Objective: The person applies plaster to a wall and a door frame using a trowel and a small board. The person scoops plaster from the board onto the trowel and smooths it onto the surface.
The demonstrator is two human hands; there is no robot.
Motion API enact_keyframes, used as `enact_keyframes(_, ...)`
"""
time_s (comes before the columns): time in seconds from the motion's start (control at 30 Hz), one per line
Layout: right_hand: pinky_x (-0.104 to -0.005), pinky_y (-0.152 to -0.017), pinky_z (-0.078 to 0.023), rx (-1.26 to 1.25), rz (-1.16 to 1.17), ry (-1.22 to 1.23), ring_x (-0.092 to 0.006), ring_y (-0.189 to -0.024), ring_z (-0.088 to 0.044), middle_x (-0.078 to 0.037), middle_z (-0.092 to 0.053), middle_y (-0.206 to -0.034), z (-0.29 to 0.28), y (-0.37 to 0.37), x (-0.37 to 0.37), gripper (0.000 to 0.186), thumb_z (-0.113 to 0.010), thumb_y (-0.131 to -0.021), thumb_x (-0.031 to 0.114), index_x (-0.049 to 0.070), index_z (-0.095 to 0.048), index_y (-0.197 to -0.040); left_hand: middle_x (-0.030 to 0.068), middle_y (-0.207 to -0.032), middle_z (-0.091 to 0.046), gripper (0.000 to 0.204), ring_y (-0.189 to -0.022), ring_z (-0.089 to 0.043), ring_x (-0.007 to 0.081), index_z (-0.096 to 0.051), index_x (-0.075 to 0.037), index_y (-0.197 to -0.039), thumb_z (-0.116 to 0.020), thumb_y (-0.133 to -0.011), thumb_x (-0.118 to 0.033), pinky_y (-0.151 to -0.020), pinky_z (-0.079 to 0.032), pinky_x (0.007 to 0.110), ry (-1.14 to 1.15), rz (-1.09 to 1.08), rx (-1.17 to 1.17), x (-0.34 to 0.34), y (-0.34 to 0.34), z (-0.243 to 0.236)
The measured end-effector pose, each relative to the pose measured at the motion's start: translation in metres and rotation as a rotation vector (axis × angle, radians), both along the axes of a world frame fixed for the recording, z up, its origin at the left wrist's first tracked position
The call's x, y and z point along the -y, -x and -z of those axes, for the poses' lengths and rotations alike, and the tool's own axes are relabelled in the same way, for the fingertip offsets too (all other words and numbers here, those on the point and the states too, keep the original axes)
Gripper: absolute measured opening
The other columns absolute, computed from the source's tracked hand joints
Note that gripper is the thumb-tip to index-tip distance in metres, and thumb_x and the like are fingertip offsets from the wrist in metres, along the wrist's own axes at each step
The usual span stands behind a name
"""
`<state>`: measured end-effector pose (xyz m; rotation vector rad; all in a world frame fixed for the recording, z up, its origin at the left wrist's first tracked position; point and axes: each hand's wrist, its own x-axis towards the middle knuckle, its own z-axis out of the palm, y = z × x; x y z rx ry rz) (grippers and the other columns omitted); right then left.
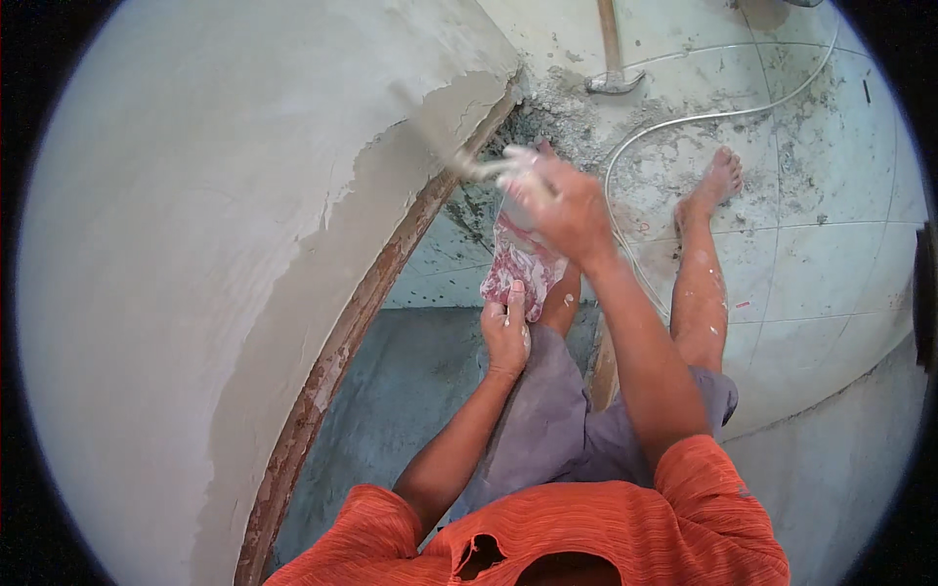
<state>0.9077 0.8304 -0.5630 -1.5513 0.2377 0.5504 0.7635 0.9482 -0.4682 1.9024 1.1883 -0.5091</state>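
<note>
The right hand (567, 210) is closed around the handle of one putty knife (459, 156), its thin blade blurred and smeared pale, laid against the plastered wall (195, 244) just to the hand's left. Directly below, the left hand (506, 332) pinches the lower edge of one crumpled pink-and-white rag (523, 262), which hangs between both hands. The wall's coat is smooth and grey-white with a ragged edge beside one rusty curved strip (342, 342). Beyond the right hand, one white hose (684, 122) loops over gritty floor tiles (831, 254).
</note>
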Motion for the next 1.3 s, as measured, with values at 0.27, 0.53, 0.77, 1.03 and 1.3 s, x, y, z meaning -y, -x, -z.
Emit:
enact_keyframes(0.27,-0.0471,-0.093,-0.054,-0.155,-0.126,0.334,-0.0402,-0.107,-0.069,-0.019,-0.073,-0.117,0.154,-0.014,0.010,0.043,-0.067,-0.092,0.047,0.014,-0.075,-0.119,-0.0044,-0.077,-0.054,0.033,-0.073,-0.044,0.0062,-0.061,-0.001,-0.084,-0.062,-0.105,-0.027,-0.064,-0.039,0.029,-0.012,0.043,-0.111,0.002,-0.007,-0.002)
enact_keyframes(0.53,-0.0464,-0.079,-0.058,0.301,-0.065,0.233,-0.0351,-0.088,-0.072,-0.015,-0.075,-0.100,0.034,0.002,-0.004,0.046,-0.069,-0.093,0.047,0.012,-0.073,-0.121,-0.0012,-0.085,-0.059,0.028,-0.081,-0.051,0.0081,-0.065,0.000,-0.096,-0.060,-0.106,-0.026,-0.073,-0.045,0.029,0.038,0.019,-0.093,-0.004,0.005,0.007)
enact_keyframes(0.77,-0.0433,-0.072,-0.058,0.167,-0.102,0.100,-0.0292,-0.078,-0.072,-0.011,-0.069,-0.086,-0.118,-0.012,0.006,0.040,-0.069,-0.094,0.043,0.020,-0.071,-0.126,0.0054,-0.093,-0.063,0.033,-0.090,-0.057,0.0125,-0.063,0.001,-0.112,-0.061,-0.105,-0.031,-0.081,-0.048,0.030,-0.325,0.850,0.156,-0.043,0.077,0.047)
enact_keyframes(1.03,-0.0445,-0.094,-0.054,-0.271,0.129,0.233,-0.0376,-0.110,-0.069,-0.016,-0.073,-0.119,0.056,-0.005,0.025,0.040,-0.068,-0.093,0.042,0.012,-0.075,-0.118,0.0036,-0.103,-0.066,0.032,-0.090,-0.056,0.0123,-0.065,0.001,-0.114,-0.062,-0.105,-0.029,-0.083,-0.047,0.030,0.028,0.063,-0.040,0.003,0.003,0.012)
enact_keyframes(1.3,-0.0462,-0.099,-0.051,-0.247,-0.004,0.301,-0.0377,-0.111,-0.068,-0.019,-0.073,-0.117,0.128,0.018,-0.005,0.049,-0.068,-0.091,0.048,0.013,-0.072,-0.126,-0.0036,-0.066,-0.049,0.046,-0.065,-0.042,0.0079,-0.054,-0.003,-0.069,-0.062,-0.105,-0.031,-0.057,-0.036,0.035,-0.093,0.039,-0.030,-0.005,0.006,0.013)
